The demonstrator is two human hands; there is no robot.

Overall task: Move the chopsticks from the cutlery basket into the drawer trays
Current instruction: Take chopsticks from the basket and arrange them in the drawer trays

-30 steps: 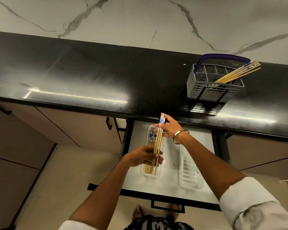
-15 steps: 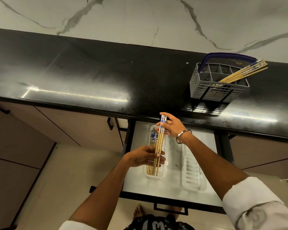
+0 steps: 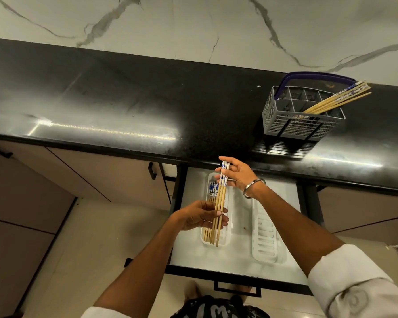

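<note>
- The left hand (image 3: 199, 218) is curling its fingers round the lower half of a bundle of tan wooden chopsticks with blue-and-white tops (image 3: 220, 203), thumb pressing across them.
- That bundle is hanging over the narrow white plastic tray (image 3: 228, 239) at the left side of the open white drawer (image 3: 239, 260); more chopsticks are lying in this tray, how many is hard to tell.
- The right hand (image 3: 238, 174) is pinching the bundle's patterned tops.
- A slotted white tray (image 3: 265, 244) is sitting further right.
- The grey plastic cutlery basket with a blue handle (image 3: 301, 120), at the black counter's (image 3: 124, 106) right end, is holding more chopsticks (image 3: 336, 101).
</note>
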